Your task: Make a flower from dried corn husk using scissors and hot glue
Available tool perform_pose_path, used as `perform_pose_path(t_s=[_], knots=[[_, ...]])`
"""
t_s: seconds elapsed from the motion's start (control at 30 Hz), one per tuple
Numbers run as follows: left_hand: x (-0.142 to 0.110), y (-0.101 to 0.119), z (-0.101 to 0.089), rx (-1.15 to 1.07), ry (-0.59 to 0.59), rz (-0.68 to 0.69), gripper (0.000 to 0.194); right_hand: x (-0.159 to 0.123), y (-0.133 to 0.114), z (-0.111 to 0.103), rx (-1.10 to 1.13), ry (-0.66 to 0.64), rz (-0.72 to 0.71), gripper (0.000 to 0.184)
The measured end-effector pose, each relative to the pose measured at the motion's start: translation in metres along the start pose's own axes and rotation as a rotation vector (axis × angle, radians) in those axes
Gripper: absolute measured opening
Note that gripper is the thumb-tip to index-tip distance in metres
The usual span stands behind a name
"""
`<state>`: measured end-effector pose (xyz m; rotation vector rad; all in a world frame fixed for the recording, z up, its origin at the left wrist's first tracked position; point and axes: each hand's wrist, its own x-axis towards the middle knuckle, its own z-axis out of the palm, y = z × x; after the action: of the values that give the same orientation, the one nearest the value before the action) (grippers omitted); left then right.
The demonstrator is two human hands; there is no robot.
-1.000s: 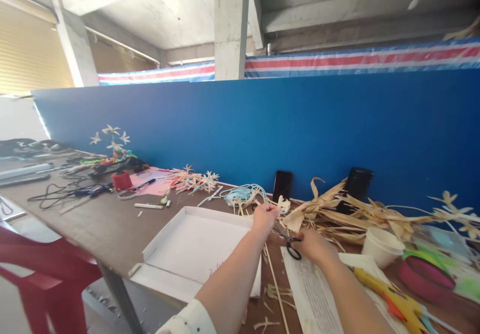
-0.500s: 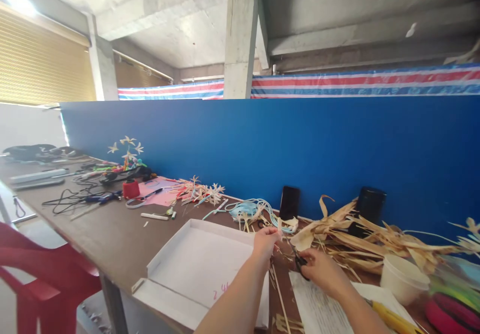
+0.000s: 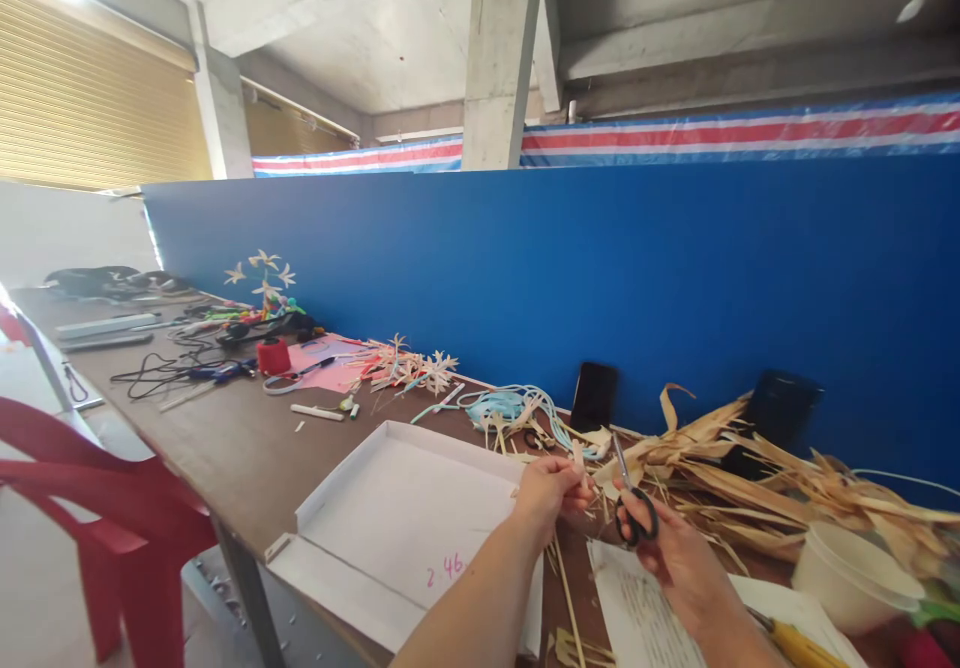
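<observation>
Between the fingertips of my left hand (image 3: 553, 493) is a small pale strip (image 3: 578, 454), which looks like a piece of corn husk. My right hand (image 3: 671, 548) holds a pair of scissors (image 3: 636, 513) with black handles, its blades pointing up and apart from the strip. Just beyond both hands lies a heap of dry corn husks (image 3: 697, 458). Left of my left hand is a shallow white box (image 3: 420, 508) with pink handwriting inside. A printed sheet of paper (image 3: 637, 608) lies under my right forearm.
A phone (image 3: 595, 396) leans on the blue partition (image 3: 450, 268), near a light-blue cord bundle (image 3: 499, 408). Husk flowers (image 3: 435, 370) lie farther left. At right are a white tub (image 3: 855, 573) and a yellow-handled tool (image 3: 802, 645). A red chair (image 3: 135, 558) stands at left.
My right hand has turned the scissors upright, blades now pointing up beside the strip instead of toward my left hand. The strip stays pinched in my left hand. The camera view has shifted slightly.
</observation>
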<state>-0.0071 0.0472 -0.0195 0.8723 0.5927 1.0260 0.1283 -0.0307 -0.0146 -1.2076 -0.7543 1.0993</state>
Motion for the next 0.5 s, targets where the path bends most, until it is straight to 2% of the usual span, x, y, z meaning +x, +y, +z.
perform_pose_path(t_s=[0.2,0.37,0.5], knots=[[0.002,0.0,-0.003,-0.074,0.035,-0.011,0.034,-0.01,-0.004,0.0,0.126,-0.049,0.122,0.047],[0.007,0.0,-0.006,-0.181,0.08,0.028,0.035,-0.016,-0.002,0.011,0.016,-0.113,0.13,0.035],[0.005,0.005,-0.002,-0.224,0.126,0.037,0.035,-0.023,-0.002,0.021,-0.089,-0.156,0.11,0.04]])
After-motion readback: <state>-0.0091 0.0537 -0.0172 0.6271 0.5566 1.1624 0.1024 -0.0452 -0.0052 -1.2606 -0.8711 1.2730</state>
